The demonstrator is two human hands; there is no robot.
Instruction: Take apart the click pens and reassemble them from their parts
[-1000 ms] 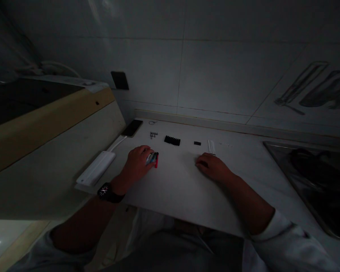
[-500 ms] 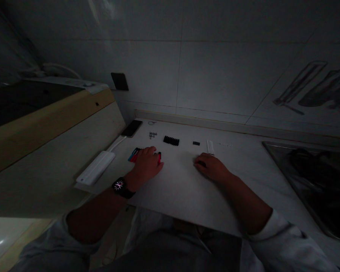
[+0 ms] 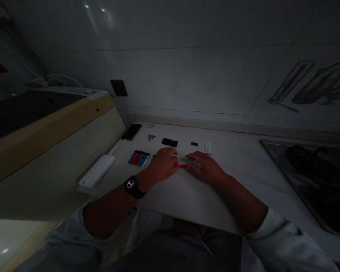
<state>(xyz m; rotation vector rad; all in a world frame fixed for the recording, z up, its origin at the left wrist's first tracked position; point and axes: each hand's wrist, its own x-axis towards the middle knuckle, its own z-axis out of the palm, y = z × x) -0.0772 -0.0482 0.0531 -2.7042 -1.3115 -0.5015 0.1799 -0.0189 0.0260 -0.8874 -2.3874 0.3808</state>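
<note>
The scene is dim. A thin red stick (image 3: 182,165) lies level just above the white worktop (image 3: 187,196), between my two hands. My left hand (image 3: 163,164), with a dark watch (image 3: 131,185) on its wrist, pinches the stick's left end. My right hand (image 3: 205,166) has its curled fingers at the stick's right end. To the left of my left hand lies a row of several red, blue and black sticks (image 3: 139,158).
Behind the hands lie a black ridged block (image 3: 169,142), a small black piece (image 3: 194,144), a white strip (image 3: 207,147) and tiny metal bits (image 3: 151,137). A phone (image 3: 132,131) and a white power bank (image 3: 97,171) lie left. A dark sink (image 3: 311,177) is at right.
My left hand left the bundle of coloured sticks on the worktop and moved right with one red stick. My right hand came to meet it. The view shifted slightly.
</note>
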